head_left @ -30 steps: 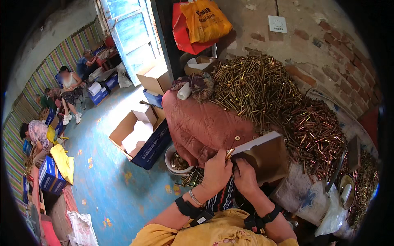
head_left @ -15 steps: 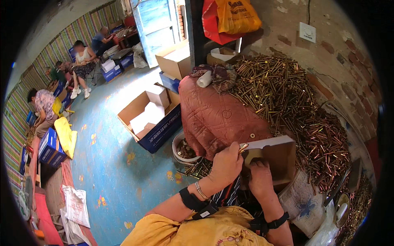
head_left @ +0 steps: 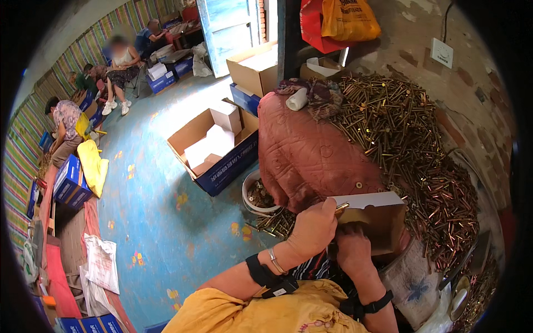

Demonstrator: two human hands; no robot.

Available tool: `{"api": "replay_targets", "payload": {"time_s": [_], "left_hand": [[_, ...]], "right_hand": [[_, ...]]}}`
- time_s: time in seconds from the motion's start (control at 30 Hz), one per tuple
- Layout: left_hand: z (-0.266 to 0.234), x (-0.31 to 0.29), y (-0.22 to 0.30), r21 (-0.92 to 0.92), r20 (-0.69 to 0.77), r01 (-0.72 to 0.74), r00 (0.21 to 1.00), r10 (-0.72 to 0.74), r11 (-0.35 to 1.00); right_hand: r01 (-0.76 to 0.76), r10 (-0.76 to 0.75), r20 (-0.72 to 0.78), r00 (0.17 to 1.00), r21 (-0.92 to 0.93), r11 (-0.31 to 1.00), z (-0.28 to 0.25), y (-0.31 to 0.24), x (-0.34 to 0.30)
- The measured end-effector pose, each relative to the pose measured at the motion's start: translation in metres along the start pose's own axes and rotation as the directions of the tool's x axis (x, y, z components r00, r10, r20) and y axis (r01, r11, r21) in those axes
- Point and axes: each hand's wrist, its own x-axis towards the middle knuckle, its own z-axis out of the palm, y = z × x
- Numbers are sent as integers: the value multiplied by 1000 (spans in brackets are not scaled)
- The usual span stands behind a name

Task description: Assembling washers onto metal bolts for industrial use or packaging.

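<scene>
My left hand (head_left: pixel 312 226) is closed, its fingers pinching a long brass-coloured bolt (head_left: pixel 343 208) that sticks out toward the right. Close beside it, my right hand (head_left: pixel 355 250) reaches to the mouth of a small white cardboard box (head_left: pixel 383 222) with a brown inside. The fingers of that hand are curled and in shadow; what they grip, if anything, is hidden. The box lies tilted, its opening facing me, against a reddish quilted cover (head_left: pixel 316 150). A single washer (head_left: pixel 358 185) rests on the cover just above the box.
A large heap of bolts (head_left: pixel 388 116) rises behind and to the right. A white bucket (head_left: pixel 247 191) of small metal parts stands left of the cover. Farther left is a blue carton (head_left: pixel 225 172) holding white boxes. Several people sit along the striped wall at the far left.
The view has shifted slightly, so the surroundings sit farther right. My left hand still holds the bolt beside the box; my right hand stays at the box's mouth.
</scene>
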Motion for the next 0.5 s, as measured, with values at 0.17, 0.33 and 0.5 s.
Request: {"api": "replay_targets", "payload": {"time_s": [0.17, 0.33, 0.5], "left_hand": [[0, -3, -7, -9, 0, 10, 1000, -10, 1000], [-8, -2, -23, 27, -23, 64, 998, -63, 998], [-30, 3, -56, 6, -137, 224, 966, -221, 975]], "right_hand": [[4, -10, 59, 998, 96, 995, 16, 4, -1], [41, -37, -71, 997, 54, 998, 10, 4, 4], [112, -45, -301, 953, 209, 972, -19, -3, 8]]}}
